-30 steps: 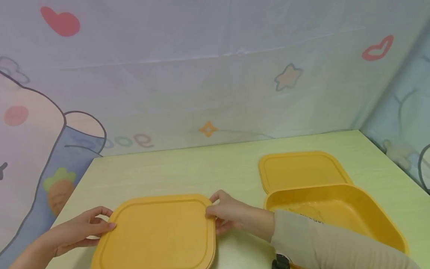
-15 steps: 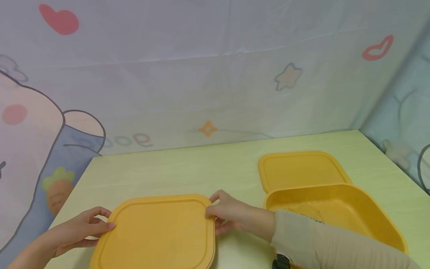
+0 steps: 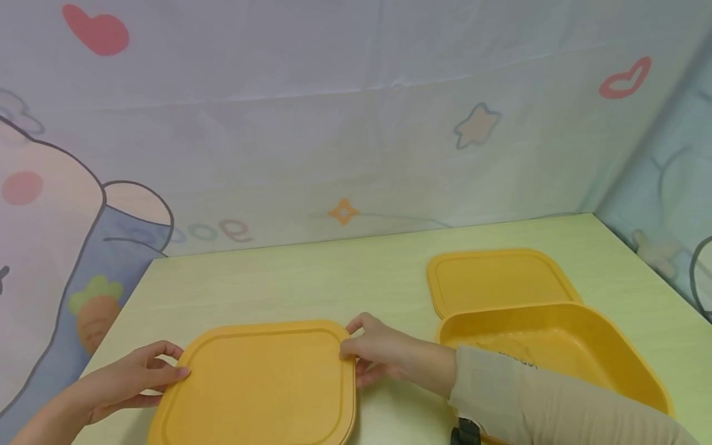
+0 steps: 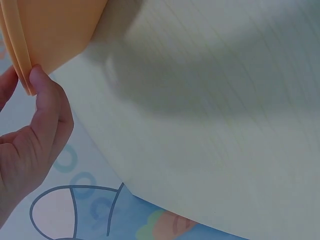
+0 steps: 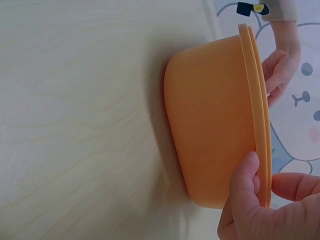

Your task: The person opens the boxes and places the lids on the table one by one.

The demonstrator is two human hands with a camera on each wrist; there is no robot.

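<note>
Printed cloth [image 3: 278, 154] hangs behind a pale wood-grain table [image 3: 289, 278], and over the last second hardly anything on it has changed: the view has drifted slightly, while both hands and the boxes keep their places. At the near left stands a yellow box [image 5: 215, 125] with a yellow lid [image 3: 261, 389] over its top; its near edge runs out of the head view. The left hand [image 3: 125, 380] pinches the left edge, thumb on the lid and fingers beneath the rim. The right hand [image 3: 389, 352] pinches the far right corner, and from the right wrist two thin edges, lid and rim, show lying together between thumb and fingers. That lack of movement suggests a steady hold or a squeeze along the rim rather than carrying; whether the lid has snapped fully down, I cannot tell. The right wrist view makes the base look set on the table, though the contact is shaded. On the right, partly behind the sleeve [image 3: 556, 395], a larger uncovered box [image 3: 517, 318] and, on its far side, a flat yellow panel [image 3: 500, 275] also lie where they were, so the work seems confined to the left box.
</note>
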